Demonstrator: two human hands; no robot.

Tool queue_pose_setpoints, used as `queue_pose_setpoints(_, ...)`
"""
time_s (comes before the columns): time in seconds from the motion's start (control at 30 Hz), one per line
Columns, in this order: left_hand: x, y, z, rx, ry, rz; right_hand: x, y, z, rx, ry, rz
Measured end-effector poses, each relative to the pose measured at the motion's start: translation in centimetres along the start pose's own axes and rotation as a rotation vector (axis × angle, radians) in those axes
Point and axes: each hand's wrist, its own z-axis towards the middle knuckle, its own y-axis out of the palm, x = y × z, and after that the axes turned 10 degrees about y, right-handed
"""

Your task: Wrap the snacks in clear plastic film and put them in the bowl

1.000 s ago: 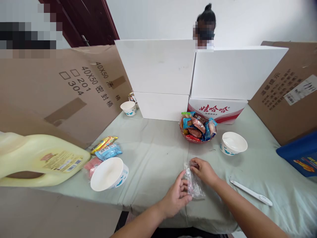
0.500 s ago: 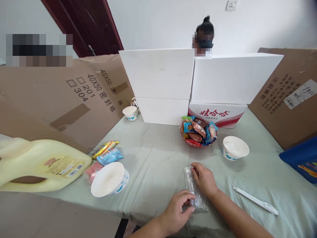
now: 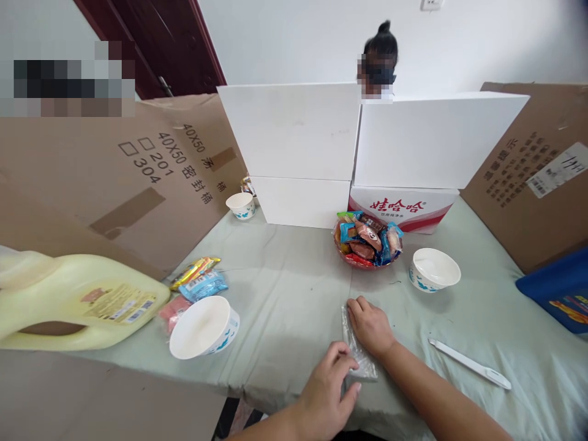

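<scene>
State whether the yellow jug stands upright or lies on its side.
On its side: the yellow jug lies lengthwise, label facing up.

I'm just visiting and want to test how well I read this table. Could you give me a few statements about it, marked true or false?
1. The left hand and the right hand both touch the clear plastic packet. True.
2. The yellow jug stands upright. False: it lies on its side.
3. The red bowl holds wrapped snacks. True.
4. The white utensil is in the right hand. False: it lies on the cloth, apart from both hands.
</scene>
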Motion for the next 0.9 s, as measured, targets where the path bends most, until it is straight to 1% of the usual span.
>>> queue_pose_setpoints(0.1,-0.3,-1.1,2.0,0.043,0.182,0.249,0.0,-0.1,0.0,0.003,-0.01,-0.025)
queue_pose_setpoints(0.13,-0.7,-1.4,2.9,0.048,0.243,0.289,0.0,-0.1,-0.1,0.006,-0.015,-0.03)
queue_pose_setpoints(0.2,-2.1,-1.8,4.7,0.027,0.333,0.3,0.0,-0.2,-0.2,0.009,-0.029,-0.036)
queue_pose_setpoints(0.3,-4.7,-2.1,6.7,-0.066,0.384,0.32,-0.3,-0.2,-0.2,0.015,-0.043,-0.043)
queue_pose_setpoints(0.4,-6.7,-2.0,7.4,-0.133,0.409,0.368,0.1,-0.5,0.1,0.034,-0.028,-0.064)
queue_pose_setpoints(0.47,-7.3,-2.0,7.3,-0.135,0.426,0.359,1.0,-1.2,0.5,0.056,0.001,-0.085)
queue_pose_setpoints(0.57,-7.5,-1.9,7.1,-0.126,0.447,0.335,2.7,-2.8,0.4,0.121,0.064,-0.106)
queue_pose_setpoints(0.6,-7.5,-1.9,7.0,-0.126,0.446,0.33,3.0,-3.3,-0.1,0.147,0.047,-0.087)
queue_pose_setpoints(0.67,-7.4,-1.9,7.0,-0.127,0.434,0.327,2.8,-4.0,-2.2,0.148,-0.079,0.001)
queue_pose_setpoints(0.73,-7.3,-2.0,7.0,-0.138,0.411,0.342,1.7,-4.0,-5.3,0.05,-0.253,0.111)
queue_pose_setpoints(0.77,-7.2,-2.0,7.0,-0.15,0.403,0.357,1.0,-3.8,-7.0,-0.03,-0.296,0.14)
queue_pose_setpoints(0.8,-7.2,-2.1,7.0,-0.168,0.4,0.371,0.3,-3.5,-8.7,-0.072,-0.31,0.155)
queue_pose_setpoints(0.87,-7.1,-2.1,7.0,-0.215,0.406,0.387,-0.7,-3.0,-11.1,-0.079,-0.294,0.17)
queue_pose_setpoints(0.9,-7.1,-2.2,7.0,-0.237,0.412,0.386,-1.0,-2.9,-11.8,-0.069,-0.283,0.182)
